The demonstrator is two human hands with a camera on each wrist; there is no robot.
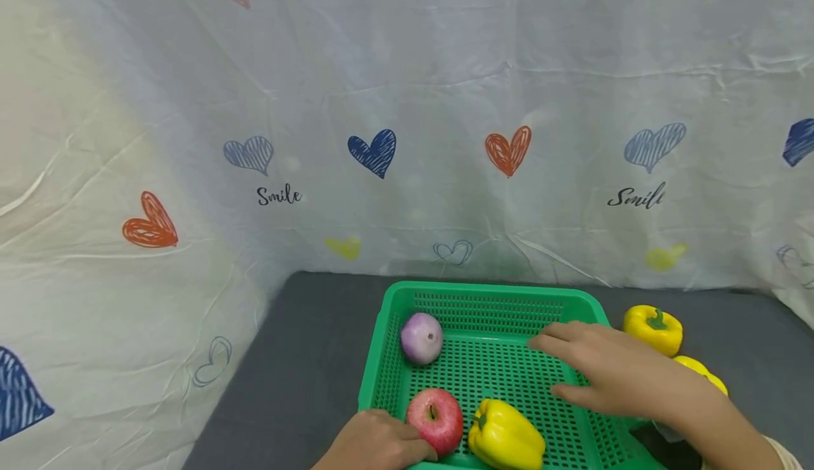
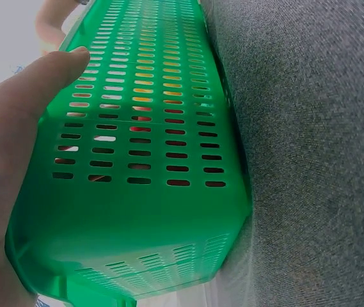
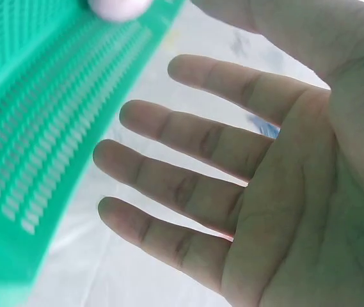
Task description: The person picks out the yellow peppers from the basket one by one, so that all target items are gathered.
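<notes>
A green plastic basket [image 1: 496,288] with slotted walls sits on the dark grey tabletop. Inside it, a purple onion [image 1: 421,340] lies at the back left, a red apple [image 1: 435,420] at the near left and a yellow bell pepper [image 1: 506,436] at the near middle. My left hand [image 1: 378,443] grips the near left rim beside the apple, with its thumb [image 2: 66,67] against the outer wall. Over the basket's right side hovers my right hand [image 1: 607,367], fingers spread and straight, palm bare in the right wrist view.
Right of the basket, a yellow bell pepper [image 1: 653,330] stands on the table, and another yellow one [image 1: 701,372] is partly hidden by my right arm. A dark object shows beneath that forearm. Behind the table hangs a pale curtain [image 1: 445,201] printed with hearts.
</notes>
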